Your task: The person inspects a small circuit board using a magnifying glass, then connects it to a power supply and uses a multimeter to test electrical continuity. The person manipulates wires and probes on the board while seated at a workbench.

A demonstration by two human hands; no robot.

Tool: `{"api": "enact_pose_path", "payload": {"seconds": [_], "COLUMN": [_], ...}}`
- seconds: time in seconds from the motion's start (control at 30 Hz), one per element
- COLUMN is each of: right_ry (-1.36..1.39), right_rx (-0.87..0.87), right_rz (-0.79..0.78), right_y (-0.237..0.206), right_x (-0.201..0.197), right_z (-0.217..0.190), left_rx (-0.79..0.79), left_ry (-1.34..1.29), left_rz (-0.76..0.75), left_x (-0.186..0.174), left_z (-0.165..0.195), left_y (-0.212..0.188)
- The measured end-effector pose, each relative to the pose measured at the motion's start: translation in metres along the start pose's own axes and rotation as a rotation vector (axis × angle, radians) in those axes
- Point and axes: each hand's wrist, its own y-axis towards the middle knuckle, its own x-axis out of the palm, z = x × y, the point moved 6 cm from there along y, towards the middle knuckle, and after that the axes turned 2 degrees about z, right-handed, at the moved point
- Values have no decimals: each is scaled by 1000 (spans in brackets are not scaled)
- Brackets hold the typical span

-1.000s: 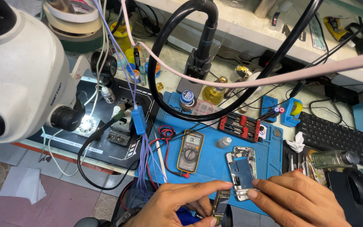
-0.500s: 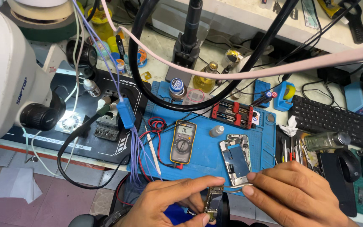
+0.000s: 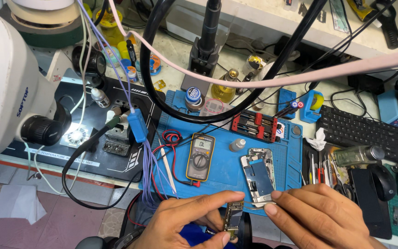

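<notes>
My left hand [image 3: 187,221] grips a small circuit board [image 3: 232,216] between thumb and fingers at the bottom centre. My right hand [image 3: 316,214] holds metal tweezers [image 3: 257,203] whose tips reach the top of the board. Just above them an opened phone frame [image 3: 258,174] lies on the blue work mat [image 3: 224,173]. A yellow multimeter [image 3: 201,157] with red and black leads lies on the mat to the left of the phone.
A white microscope [image 3: 10,87] hangs at the left over a black mat [image 3: 84,161]. Black hoses and a pink cable [image 3: 272,80] cross overhead. A red-black board holder [image 3: 255,127], small bottles, a black keyboard [image 3: 369,133], a mouse [image 3: 383,182] and hand tools fill the bench.
The view has shifted a little, so the bench sits higher and to the left. Both hands stay together at the bottom, the tweezers still at the board.
</notes>
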Motion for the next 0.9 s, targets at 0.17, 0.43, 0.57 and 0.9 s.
{"api": "enact_pose_path", "payload": {"seconds": [0.17,0.43,0.57,0.9], "right_ry": [-23,-12,-40,1], "right_rx": [-7,101,121,185], "right_rz": [-38,-27,-39,-23], "right_y": [-4,-15,-20,-13], "right_x": [2,9,12,9], "right_z": [0,-2,-4,-4], "left_rx": [19,37,57,11], "left_ry": [20,36,32,-70], "left_rz": [30,56,55,-18], "left_x": [0,0,-1,-2], "left_z": [0,-2,-1,-2], "left_y": [0,-2,-4,-7]}}
